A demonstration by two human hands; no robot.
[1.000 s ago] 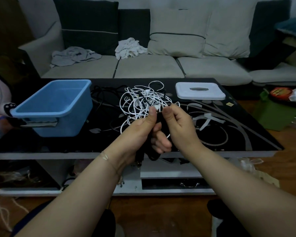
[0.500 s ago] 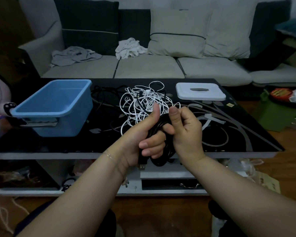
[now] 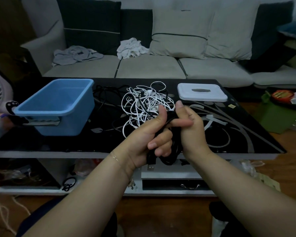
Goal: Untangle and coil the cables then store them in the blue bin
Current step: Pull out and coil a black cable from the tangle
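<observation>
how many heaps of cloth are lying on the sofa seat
2. A grey cloth heap lies on the sofa's left seat cushion, and a white cloth heap sits to its right, against the dark back cushion. More may lie outside the frame.

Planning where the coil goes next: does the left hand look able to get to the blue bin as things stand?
Probably yes. The blue bin sits open-topped on the left hand's side, with bare table between them, though that hand grips the black cable together with the right hand.

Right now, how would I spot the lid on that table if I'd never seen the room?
Start at the black glass coffee table in front of the sofa. Look to its far right corner, right of the tangle of white cables. The lid lies flat there: a white rounded rectangle with a grey handle strip, unlike the deep blue bin opposite.
</observation>
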